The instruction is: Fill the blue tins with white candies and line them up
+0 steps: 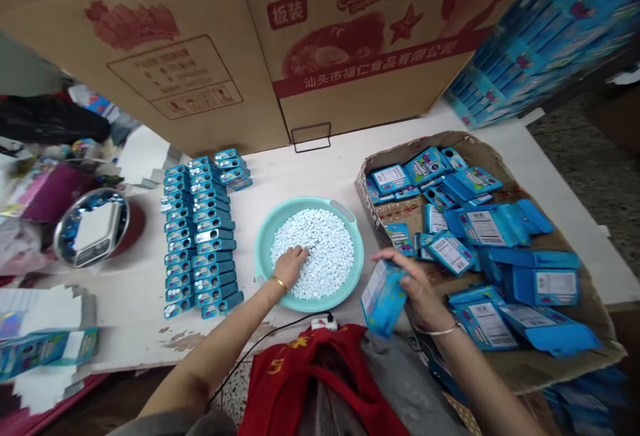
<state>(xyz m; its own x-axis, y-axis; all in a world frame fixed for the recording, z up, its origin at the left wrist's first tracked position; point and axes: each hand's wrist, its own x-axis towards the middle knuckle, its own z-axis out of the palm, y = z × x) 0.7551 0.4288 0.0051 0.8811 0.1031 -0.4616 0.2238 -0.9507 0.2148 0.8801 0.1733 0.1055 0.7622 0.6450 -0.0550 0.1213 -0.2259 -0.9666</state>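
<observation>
A turquoise basin [353,269] full of small white tablets [325,249] stands before me. My left hand [291,268] reaches over its left side, fingertips down in the tablets; whether they hold any is hidden. My right hand [413,284] grips a blue box [384,296], slightly blurred, between the basin and a cut-down cardboard tray [505,163]. More blue boxes [451,251] lie jumbled in that tray. Left of the basin, small blue dispensers [215,246] stand in rows, some with tablets on them.
Large cartons [200,56] rise behind the table [320,173]. Stacked blue boxes [530,49] stand at the back right. A white scale [97,233] sits on a round metal bowl [133,223] at left. A black cable [265,336] runs along the front edge.
</observation>
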